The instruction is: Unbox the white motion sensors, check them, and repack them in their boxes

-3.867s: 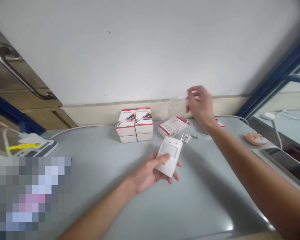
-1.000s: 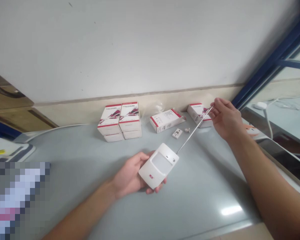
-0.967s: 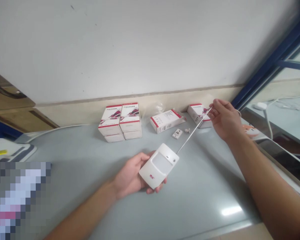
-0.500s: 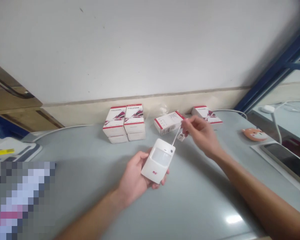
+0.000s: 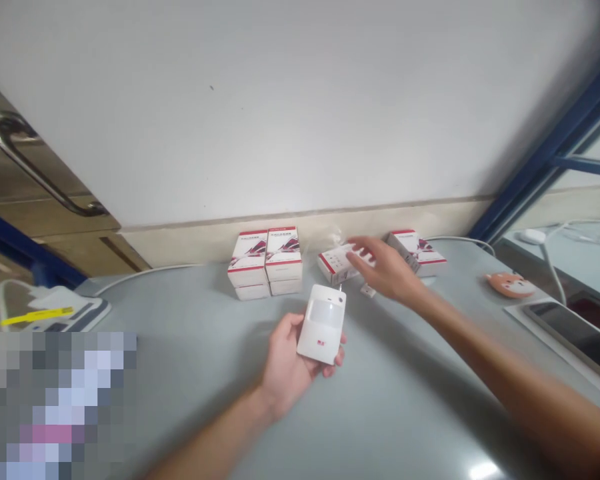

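My left hand [image 5: 290,357] is wrapped round a white motion detector [image 5: 321,325], holding it above the grey table with its lens window facing up. A short stub of the detector's metal antenna [image 5: 341,287] shows at its top edge. Beyond it, my right hand [image 5: 383,267] reaches over a white and red box [image 5: 334,265] lying flat, with fingers apart and nothing visible in them. Whether the fingertips touch the box I cannot tell. A small white piece [image 5: 368,290] lies on the table below that hand.
Stacked white and red boxes [image 5: 265,267] stand by the wall, with another box [image 5: 417,252] farther right. An orange animal-face object [image 5: 510,285] and a phone [image 5: 575,327] lie at the right. A white device with yellow tape [image 5: 70,310] is at the left.
My right hand has let go of the antenna and moved to the flat box. The long antenna now shows only as a short stub. The view has shifted slightly left.
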Demonstrator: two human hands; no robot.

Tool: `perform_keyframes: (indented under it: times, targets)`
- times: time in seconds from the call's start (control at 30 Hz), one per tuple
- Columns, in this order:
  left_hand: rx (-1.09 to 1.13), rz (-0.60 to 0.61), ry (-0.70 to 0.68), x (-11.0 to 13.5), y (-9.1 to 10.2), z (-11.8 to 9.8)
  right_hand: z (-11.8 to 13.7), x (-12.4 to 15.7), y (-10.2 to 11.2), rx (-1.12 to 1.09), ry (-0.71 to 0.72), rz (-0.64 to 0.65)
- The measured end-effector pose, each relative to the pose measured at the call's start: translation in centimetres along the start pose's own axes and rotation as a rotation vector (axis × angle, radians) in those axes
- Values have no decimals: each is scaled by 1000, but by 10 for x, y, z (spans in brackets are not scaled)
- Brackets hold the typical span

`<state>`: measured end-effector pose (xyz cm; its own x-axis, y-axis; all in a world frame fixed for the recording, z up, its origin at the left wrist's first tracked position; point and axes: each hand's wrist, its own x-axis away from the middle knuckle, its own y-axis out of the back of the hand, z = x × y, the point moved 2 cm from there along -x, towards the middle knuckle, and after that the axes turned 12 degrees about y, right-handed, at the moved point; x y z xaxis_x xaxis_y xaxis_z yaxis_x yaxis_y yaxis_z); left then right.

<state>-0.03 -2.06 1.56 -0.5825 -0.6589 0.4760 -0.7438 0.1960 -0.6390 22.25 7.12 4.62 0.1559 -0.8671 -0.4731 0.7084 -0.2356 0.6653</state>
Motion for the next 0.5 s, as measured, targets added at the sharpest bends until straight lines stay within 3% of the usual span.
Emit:
perform_keyframes:
  times: [0.1,0.23,0.37,0.5]
  targets:
    - [-3,3,-8,-1,3,1,-15,-44,-16,20,-216,35]
    - [-5,3,-25,0,4,3,-17,-70,-28,6,-273,10]
    - [-1,-5,-47,2,2,6,-18,-46,-6,-49,-216,-113]
    - [-10,0,-90,2,1,9,-45,-9,25,-143,-225,-202]
